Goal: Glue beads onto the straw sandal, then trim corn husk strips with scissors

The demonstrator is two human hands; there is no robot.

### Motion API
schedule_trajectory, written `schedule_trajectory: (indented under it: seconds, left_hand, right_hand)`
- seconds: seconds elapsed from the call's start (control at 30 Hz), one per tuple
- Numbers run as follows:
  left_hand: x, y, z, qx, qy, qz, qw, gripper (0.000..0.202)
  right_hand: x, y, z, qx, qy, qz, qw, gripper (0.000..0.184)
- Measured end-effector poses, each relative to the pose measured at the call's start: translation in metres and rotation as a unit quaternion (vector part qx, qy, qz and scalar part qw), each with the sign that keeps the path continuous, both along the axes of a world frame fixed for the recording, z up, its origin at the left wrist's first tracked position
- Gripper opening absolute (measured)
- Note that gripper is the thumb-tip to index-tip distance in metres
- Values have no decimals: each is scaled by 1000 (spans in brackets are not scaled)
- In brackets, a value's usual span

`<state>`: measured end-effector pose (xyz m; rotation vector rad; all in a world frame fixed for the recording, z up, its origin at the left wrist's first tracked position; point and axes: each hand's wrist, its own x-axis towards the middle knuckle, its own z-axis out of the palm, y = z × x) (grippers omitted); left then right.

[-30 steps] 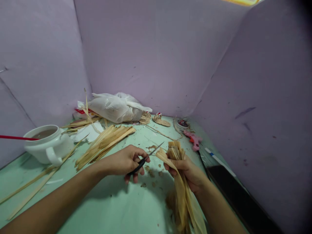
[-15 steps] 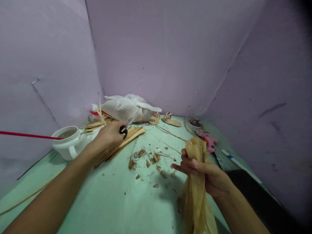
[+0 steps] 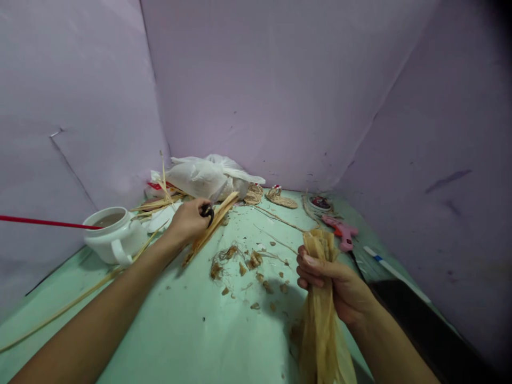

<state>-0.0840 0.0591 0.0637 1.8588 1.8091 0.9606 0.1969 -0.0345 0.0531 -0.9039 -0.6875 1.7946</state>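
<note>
My left hand (image 3: 189, 220) is closed round the black handles of the scissors (image 3: 207, 212) and also grips a few dry husk strips (image 3: 214, 222), lifted at an angle off the green table (image 3: 200, 341). My right hand (image 3: 334, 282) is closed round a bundle of pale dried husks (image 3: 322, 325), held upright near the front right, its cut ends sticking up above my fist. Small husk trimmings (image 3: 244, 266) lie scattered on the table between my hands.
A white pot (image 3: 114, 234) with brownish liquid and a red stick (image 3: 44, 222) stands at the left. Behind are a white plastic bag (image 3: 208, 178), small woven straw pieces (image 3: 276, 196), a pink glue gun (image 3: 340, 230) and a dark flat object (image 3: 416, 325) along the right wall.
My left hand carried the scissors from beside the bundle to the strip pile at back left and picked up a few strips. My right hand closed its fingers fully round the bundle.
</note>
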Motion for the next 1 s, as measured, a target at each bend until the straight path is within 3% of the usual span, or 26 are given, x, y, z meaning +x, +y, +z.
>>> schedule_trajectory:
  seconds: [0.1,0.2,0.27,0.4,0.53,0.67,0.77,0.9,1.0]
  left_hand:
    - [-1,-5,14,-34,-131,-33,990,48]
    - [9,-15,18,-81,-214,-83,970,50]
    - [22,-24,16,-116,-276,-116,947,49]
    - [58,-48,8,-213,-416,-168,868,50]
    - [93,-74,-3,-244,-460,-153,840,50]
    - [114,-96,-10,-252,-467,-155,833,46]
    - [117,-100,-8,-268,-420,-174,850,42]
    - [97,-85,0,-240,-322,-176,899,37]
    - [75,-69,10,-226,-258,-216,914,30]
  right_hand:
    - [-2,0,-1,3,5,4,1000,22]
    - [-4,2,-3,3,12,-7,1000,22]
    - [-5,3,-4,-8,0,-44,999,26]
    - [-10,6,-8,-16,-20,-113,993,32]
    - [-19,4,-10,37,4,-110,993,32]
    - [-27,-1,-10,41,-24,-116,992,35]
    - [-27,-2,-8,20,-58,-147,987,34]
    - [-15,0,-1,20,-108,-135,985,34]
    - [-4,3,2,55,-159,-115,979,38]
